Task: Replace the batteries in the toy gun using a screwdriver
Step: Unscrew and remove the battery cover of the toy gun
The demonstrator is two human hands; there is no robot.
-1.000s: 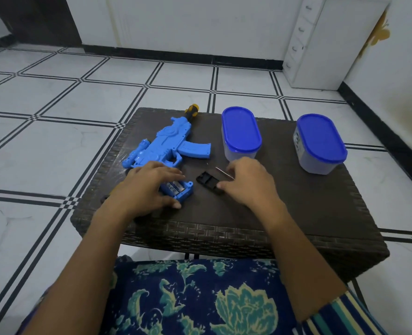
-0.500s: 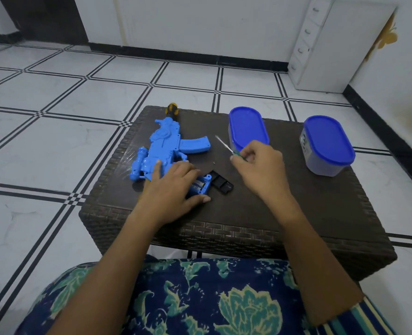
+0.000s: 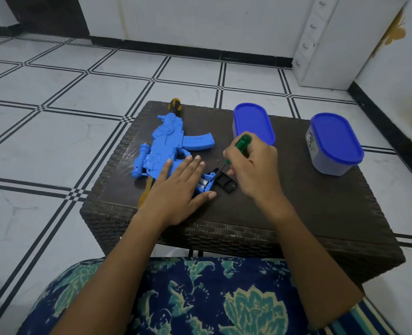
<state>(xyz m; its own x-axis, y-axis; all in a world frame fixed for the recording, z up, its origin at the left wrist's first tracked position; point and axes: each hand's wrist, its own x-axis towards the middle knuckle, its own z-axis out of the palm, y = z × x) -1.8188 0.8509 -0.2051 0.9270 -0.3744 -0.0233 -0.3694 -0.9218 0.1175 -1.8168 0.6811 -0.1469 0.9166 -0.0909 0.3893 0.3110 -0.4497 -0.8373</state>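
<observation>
Left hand [image 3: 176,189] lies flat, fingers straight and together, pressing down on the rear end of the blue toy gun [image 3: 168,141]. The rest of the gun stretches out beyond its fingertips, away from the person. Right hand [image 3: 255,170] has fingers curled round the green-handled screwdriver [image 3: 243,142], with the handle sticking up past the knuckles and the thin shaft angled down toward the left hand. The tip sits at the gap between the two hands, just by the open battery compartment [image 3: 205,183] at the left thumb side, cells visible inside. A black cover [image 3: 228,184] lies loose under the right hand's fingers, touching the gun's end. All of it is on the dark woven table [image 3: 296,213]. Two blue-lidded containers sit beyond and outward of the right hand, the nearer one [image 3: 253,122] just past the screwdriver handle, the other [image 3: 334,141] well apart. A yellow-black handle [image 3: 174,104] is at the gun's far tip. An amber strip [image 3: 145,194] pokes out by the left hand's outer edge.
</observation>
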